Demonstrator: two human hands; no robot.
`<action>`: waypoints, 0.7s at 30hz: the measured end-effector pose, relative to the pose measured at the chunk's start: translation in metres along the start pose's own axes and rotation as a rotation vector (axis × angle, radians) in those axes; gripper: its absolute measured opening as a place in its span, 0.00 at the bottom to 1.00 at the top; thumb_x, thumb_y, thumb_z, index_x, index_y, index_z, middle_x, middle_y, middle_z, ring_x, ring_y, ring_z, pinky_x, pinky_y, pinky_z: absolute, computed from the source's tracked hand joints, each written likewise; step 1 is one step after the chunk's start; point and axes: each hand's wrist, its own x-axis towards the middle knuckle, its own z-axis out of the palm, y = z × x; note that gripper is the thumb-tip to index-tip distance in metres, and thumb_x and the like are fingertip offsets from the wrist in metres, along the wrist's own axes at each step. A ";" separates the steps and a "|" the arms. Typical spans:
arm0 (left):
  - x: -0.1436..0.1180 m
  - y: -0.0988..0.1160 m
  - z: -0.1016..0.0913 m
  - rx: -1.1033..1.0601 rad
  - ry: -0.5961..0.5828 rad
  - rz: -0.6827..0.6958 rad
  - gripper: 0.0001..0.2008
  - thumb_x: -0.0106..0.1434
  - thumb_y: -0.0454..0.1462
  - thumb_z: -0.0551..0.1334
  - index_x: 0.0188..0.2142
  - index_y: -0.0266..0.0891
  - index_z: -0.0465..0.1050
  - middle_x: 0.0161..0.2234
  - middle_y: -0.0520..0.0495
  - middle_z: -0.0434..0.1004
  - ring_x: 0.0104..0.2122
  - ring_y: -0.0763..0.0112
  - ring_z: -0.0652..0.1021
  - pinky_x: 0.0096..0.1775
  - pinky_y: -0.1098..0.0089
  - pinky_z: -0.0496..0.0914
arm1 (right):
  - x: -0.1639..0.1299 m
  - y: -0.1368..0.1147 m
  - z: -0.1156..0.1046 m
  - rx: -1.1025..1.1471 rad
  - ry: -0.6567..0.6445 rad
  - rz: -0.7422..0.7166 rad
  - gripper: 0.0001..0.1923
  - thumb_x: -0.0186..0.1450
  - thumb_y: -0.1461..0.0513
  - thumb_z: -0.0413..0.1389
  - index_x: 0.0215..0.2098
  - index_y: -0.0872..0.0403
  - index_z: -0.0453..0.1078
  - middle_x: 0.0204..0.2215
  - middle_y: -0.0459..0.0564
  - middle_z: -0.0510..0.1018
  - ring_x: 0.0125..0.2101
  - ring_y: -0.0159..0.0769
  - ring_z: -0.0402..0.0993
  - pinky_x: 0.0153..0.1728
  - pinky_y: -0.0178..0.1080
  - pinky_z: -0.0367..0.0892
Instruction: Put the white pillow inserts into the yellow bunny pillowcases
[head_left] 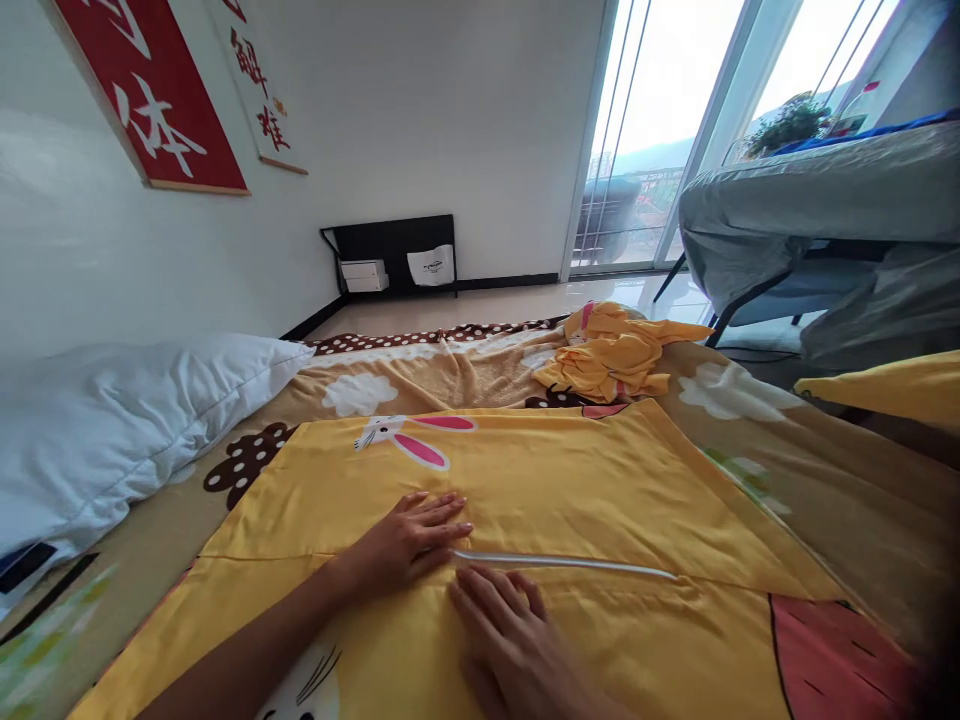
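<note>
A yellow fabric cover [570, 490] printed with rabbits and red patches lies spread flat before me. A seam crosses its middle, and along part of it runs a thin white strip [562, 560] that looks like a zipper. My left hand [416, 535] rests flat on the cover, fingers stretched out at the left end of the strip. Just below the strip, my right hand [510, 630] lies on the cloth with its fingers extended, slightly blurred. Neither hand holds anything visible.
Beneath the cover is a tan patterned blanket [465, 375]. A white pillow [150, 430] lies at left, and crumpled yellow cloth [615, 350] at the far side. At right stand a covered table [817, 180] and a chair [795, 285]. More yellow cloth [892, 385] hangs at the right edge.
</note>
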 end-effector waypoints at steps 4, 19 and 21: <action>0.004 0.004 -0.002 0.001 -0.072 -0.096 0.23 0.71 0.45 0.49 0.64 0.53 0.55 0.67 0.49 0.49 0.66 0.65 0.53 0.64 0.56 0.49 | 0.004 -0.007 -0.004 0.055 0.007 0.038 0.24 0.64 0.59 0.50 0.58 0.51 0.62 0.56 0.53 0.69 0.57 0.44 0.61 0.58 0.47 0.55; 0.085 -0.010 -0.024 0.225 -0.087 -0.378 0.34 0.65 0.56 0.52 0.64 0.42 0.56 0.66 0.39 0.51 0.65 0.58 0.56 0.61 0.51 0.55 | 0.029 0.003 0.080 -0.233 0.472 -0.365 0.10 0.66 0.53 0.54 0.31 0.49 0.65 0.24 0.41 0.72 0.27 0.32 0.65 0.30 0.36 0.59; 0.092 -0.016 -0.025 0.232 -0.023 -0.413 0.34 0.65 0.57 0.50 0.63 0.40 0.59 0.64 0.38 0.55 0.64 0.58 0.59 0.60 0.52 0.57 | 0.030 -0.001 0.076 -0.165 0.400 -0.387 0.14 0.66 0.53 0.55 0.27 0.51 0.64 0.20 0.41 0.70 0.23 0.29 0.63 0.26 0.34 0.58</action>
